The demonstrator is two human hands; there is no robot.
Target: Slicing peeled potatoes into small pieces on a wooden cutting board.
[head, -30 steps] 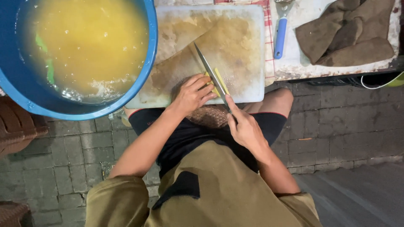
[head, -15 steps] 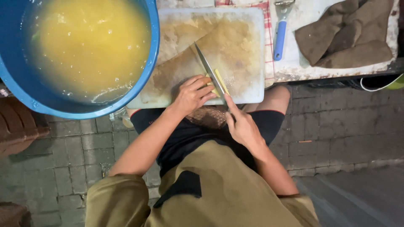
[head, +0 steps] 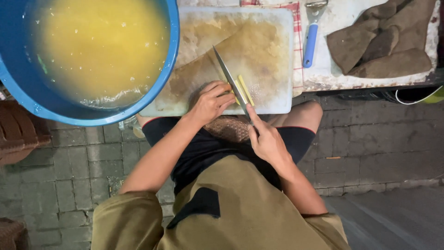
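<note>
— What is hidden or cut off?

— The knife's handle is covered by the right hand (head: 266,139), so only the blade of the knife (head: 230,79) is seen. The blue basin (head: 159,90) is cropped at the top and left edges, and what lies under its cloudy yellow liquid cannot be made out. The brown cloth (head: 384,44) is cut off at the top right. The stool or seat under the person is mostly masked by the legs.

— How are the edges and the free room laid out?

— The white cutting board (head: 273,41) is set with its near edge above the knees; its left corner is overlapped by the basin's rim. To its right, a bare strip of the desk (head: 323,74) is left between the board and the cloth, where a blue-handled peeler (head: 311,41) is laid. Most of the stained board surface beyond the blade is unoccupied.

— And the hands?

— The right hand is closed around the knife's handle, the forefinger stretched along the spine. The left hand (head: 210,102) is curled, its fingertips pressed on the yellow strips (head: 244,89) near the board's near edge. The blade is laid slantwise across these strips, just beside the left fingertips.
</note>
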